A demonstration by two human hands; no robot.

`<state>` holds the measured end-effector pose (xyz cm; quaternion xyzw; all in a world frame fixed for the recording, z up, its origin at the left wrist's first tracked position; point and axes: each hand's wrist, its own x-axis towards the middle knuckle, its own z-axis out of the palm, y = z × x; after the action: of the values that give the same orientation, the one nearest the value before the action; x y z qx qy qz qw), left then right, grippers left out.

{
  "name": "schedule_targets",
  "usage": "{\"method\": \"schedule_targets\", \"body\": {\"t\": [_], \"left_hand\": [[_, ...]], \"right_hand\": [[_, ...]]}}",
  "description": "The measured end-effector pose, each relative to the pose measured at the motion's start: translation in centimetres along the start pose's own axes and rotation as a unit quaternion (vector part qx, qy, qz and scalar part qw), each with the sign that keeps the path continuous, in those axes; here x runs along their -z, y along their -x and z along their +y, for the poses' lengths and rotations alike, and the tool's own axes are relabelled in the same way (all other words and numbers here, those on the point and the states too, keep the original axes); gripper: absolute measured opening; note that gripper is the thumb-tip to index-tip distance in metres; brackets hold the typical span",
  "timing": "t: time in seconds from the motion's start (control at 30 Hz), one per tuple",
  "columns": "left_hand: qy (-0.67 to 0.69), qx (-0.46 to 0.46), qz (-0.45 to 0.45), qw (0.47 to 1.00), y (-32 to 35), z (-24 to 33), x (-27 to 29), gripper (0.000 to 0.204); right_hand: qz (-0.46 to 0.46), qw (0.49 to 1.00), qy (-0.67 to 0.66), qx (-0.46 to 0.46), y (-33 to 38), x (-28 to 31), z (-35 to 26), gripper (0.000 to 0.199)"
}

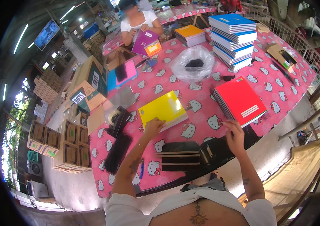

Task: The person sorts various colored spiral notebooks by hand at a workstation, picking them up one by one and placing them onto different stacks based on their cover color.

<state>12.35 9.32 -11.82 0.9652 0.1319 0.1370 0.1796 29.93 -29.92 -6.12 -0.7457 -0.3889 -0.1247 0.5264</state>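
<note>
A short stack of yellow notebooks (pixel 163 107) lies on the table in front of me. My left hand (pixel 155 126) is curled at its near edge, with the fingers closed on the notebooks. To the right is a stack of red spiral notebooks (pixel 239 100). My right hand (pixel 235 135) hovers just short of their near corner, fingers bent and apart, with nothing visible in them. Between my forearms, at the table's near edge, sits a black holder with thin dividers (pixel 178 155). A black tape dispenser (pixel 118 119) stands left of the yellow notebooks.
A tall stack of blue notebooks (pixel 233 24) and an orange stack (pixel 190 32) stand at the back. Nearer is a clear plastic bag (pixel 194 64). Across the table a person (pixel 141 22) holds a purple notebook (pixel 143 42). Cardboard boxes (pixel 88 83) line the left side.
</note>
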Motion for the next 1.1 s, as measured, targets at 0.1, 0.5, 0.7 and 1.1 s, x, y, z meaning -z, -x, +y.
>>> {"method": "schedule_targets", "body": {"t": [0.1,0.5,0.7,1.1], "left_hand": [[0.000,0.018,-0.017,1.000,-0.5,-0.1,0.0,0.023],[-0.183,-0.102,0.167,0.963,-1.9,7.4,11.5,0.013],[-0.121,-0.317,0.174,0.925,3.4,18.7,19.0,0.019],[-0.141,-0.343,0.114,0.922,6.5,21.5,17.3,0.035]], "right_hand": [[-0.027,0.999,-0.033,0.000,2.0,-3.5,-3.1,0.025],[-0.052,0.998,0.020,0.022,3.0,-6.6,-9.3,0.047],[-0.143,0.923,-0.321,-0.155,1.4,-5.6,-6.2,0.037],[-0.084,0.906,-0.353,-0.219,8.2,-5.8,-4.8,0.027]]}}
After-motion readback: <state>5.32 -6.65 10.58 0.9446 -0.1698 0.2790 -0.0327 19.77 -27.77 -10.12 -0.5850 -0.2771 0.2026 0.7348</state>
